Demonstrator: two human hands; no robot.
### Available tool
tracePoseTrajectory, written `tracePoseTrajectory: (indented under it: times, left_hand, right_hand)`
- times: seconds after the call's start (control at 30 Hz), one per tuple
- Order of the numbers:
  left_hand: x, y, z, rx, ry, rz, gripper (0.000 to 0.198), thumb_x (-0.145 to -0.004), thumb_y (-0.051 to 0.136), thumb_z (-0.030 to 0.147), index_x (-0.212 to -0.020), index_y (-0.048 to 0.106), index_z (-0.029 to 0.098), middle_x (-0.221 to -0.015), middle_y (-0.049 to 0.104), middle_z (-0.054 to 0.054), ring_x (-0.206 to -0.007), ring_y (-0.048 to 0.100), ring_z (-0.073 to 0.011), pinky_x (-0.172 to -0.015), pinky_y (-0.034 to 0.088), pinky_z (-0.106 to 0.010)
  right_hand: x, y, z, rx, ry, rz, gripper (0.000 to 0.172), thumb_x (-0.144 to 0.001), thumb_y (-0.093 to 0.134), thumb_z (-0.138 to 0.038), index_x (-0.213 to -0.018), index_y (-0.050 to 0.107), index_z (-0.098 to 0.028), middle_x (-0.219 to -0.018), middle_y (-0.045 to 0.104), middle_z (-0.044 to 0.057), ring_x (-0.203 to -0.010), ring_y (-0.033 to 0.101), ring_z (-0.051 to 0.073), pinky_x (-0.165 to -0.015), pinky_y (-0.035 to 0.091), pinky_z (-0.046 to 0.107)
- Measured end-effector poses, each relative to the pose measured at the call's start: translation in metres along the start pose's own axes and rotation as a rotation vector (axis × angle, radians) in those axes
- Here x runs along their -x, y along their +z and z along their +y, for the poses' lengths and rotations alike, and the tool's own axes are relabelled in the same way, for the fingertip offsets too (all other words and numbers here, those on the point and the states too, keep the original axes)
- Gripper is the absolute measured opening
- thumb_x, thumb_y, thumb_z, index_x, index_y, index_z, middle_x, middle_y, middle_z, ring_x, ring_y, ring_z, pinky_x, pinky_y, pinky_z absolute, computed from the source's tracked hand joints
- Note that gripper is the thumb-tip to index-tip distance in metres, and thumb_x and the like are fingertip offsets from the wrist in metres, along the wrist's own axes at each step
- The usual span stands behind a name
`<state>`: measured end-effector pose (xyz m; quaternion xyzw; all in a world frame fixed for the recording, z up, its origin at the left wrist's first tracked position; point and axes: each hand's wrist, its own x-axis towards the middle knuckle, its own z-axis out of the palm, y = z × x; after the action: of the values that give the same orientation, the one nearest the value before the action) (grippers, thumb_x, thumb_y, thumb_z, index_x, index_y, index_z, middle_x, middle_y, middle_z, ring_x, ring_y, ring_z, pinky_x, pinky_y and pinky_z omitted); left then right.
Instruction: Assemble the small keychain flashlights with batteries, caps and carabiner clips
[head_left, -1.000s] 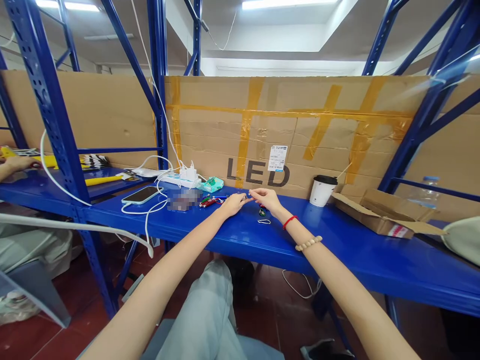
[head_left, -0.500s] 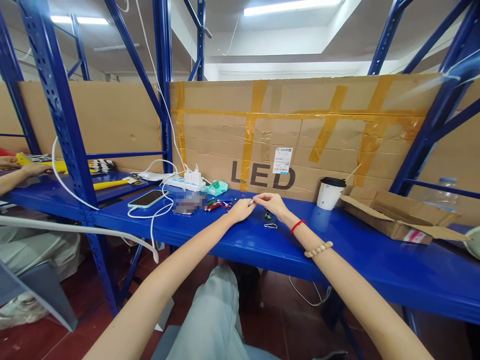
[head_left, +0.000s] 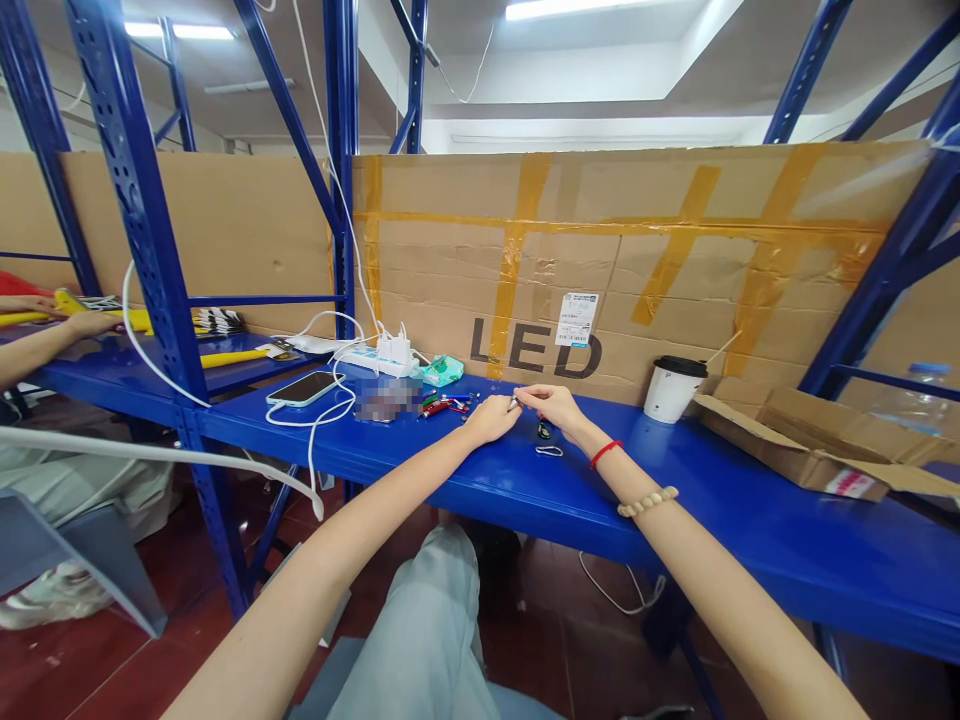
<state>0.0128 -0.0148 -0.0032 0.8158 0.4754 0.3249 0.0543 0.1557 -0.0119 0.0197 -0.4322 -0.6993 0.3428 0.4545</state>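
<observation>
My left hand [head_left: 492,421] and my right hand [head_left: 553,407] meet above the blue tabletop, fingertips together. Between them shows a small silvery metal piece [head_left: 514,404], too small to name surely. My left fingers are closed round it, and the right thumb and finger pinch at its upper end. Just below the right hand a small dark pendant [head_left: 544,430] is partly visible. A silver carabiner clip [head_left: 549,451] rests on the table under it; whether the two are joined I cannot tell. Left of my left hand lies a pile of red, blue and green small items [head_left: 445,403].
Left on the blue table [head_left: 600,500] are a phone [head_left: 304,388] with white cable, a power strip [head_left: 375,358] and a green packet [head_left: 442,370]. Right stand a lidded paper cup [head_left: 673,390] and an open cardboard box [head_left: 810,440]. Another person's hand [head_left: 90,325] is far left.
The view has shifted slightly, so the scene sits further right. My hands stay together at the same spot, with the metal piece turned a little between the fingers.
</observation>
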Motion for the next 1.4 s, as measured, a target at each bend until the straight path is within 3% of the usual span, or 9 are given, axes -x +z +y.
tracePoseTrajectory:
  times: [0.53, 0.87, 1.1, 1.4]
  left_hand:
    - [0.0, 0.001, -0.001, 0.029, -0.009, -0.018, 0.036, -0.086, 0.033, 0.029, -0.08, 0.064, 0.012, -0.079, 0.068, -0.01, -0.073, 0.063, -0.0222, -0.069, 0.046, -0.03]
    - [0.001, 0.001, 0.0, -0.059, -0.015, -0.036, 0.036, -0.087, 0.032, 0.027, -0.088, 0.064, 0.011, -0.088, 0.068, -0.012, -0.081, 0.064, -0.0222, -0.072, 0.047, -0.028]
    - [0.003, -0.002, 0.007, -0.162, -0.057, -0.084, 0.036, -0.087, 0.032, 0.028, -0.091, 0.064, 0.011, -0.095, 0.067, -0.016, -0.09, 0.063, -0.0263, -0.079, 0.047, -0.033]
    - [0.001, -0.001, 0.009, -0.206, -0.067, -0.099, 0.029, -0.083, 0.038, 0.028, -0.082, 0.064, 0.014, -0.091, 0.067, -0.014, -0.09, 0.062, -0.0274, -0.078, 0.047, -0.035]
  right_hand:
    - [0.001, -0.009, 0.004, 0.032, 0.045, -0.126, 0.046, -0.058, 0.069, -0.051, -0.087, 0.07, -0.015, -0.073, 0.062, 0.003, -0.057, 0.043, 0.006, -0.045, 0.032, 0.018]
    - [-0.004, -0.011, -0.001, 0.092, -0.017, -0.207, 0.042, -0.055, 0.069, -0.053, -0.068, 0.068, -0.014, -0.05, 0.049, -0.003, -0.045, 0.037, 0.005, -0.041, 0.028, 0.019]
    - [-0.005, -0.011, -0.003, 0.129, 0.092, -0.222, 0.045, -0.052, 0.071, -0.056, -0.06, 0.063, -0.013, -0.043, 0.041, -0.004, -0.042, 0.037, 0.005, -0.04, 0.032, 0.02]
    - [-0.002, -0.019, 0.002, 0.154, 0.146, -0.243, 0.043, -0.052, 0.072, -0.054, -0.062, 0.062, -0.014, -0.049, 0.043, -0.003, -0.047, 0.038, 0.004, -0.042, 0.031, 0.016]
